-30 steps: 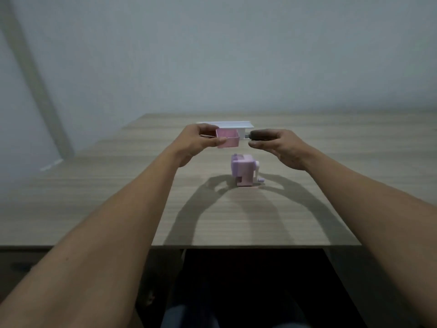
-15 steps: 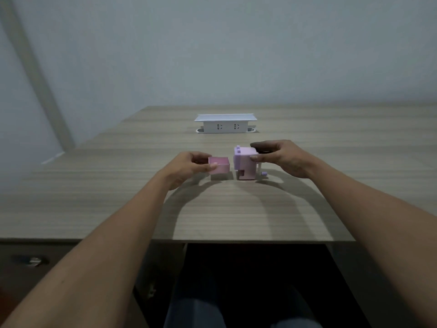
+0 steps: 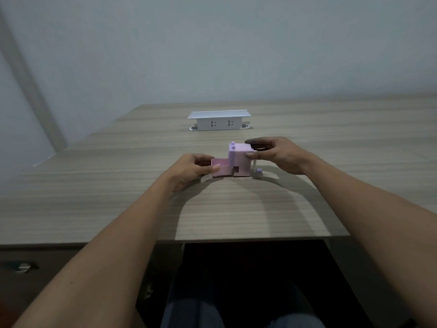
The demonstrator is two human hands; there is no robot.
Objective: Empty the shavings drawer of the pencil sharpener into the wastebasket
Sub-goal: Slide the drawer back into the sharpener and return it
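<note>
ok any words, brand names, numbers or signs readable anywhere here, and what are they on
None can be read.
Pencil sharpener: plain lilac faces, no print visible.
Shavings drawer: plain pink, no marks visible.
White socket box: only outlet slots show, no lettering.
Wooden desk: no text or labels.

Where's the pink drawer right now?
The drawer is on the table, near the middle of the head view, in the left hand's grip and butted against the left side of the sharpener, which the right hand steadies.
</note>
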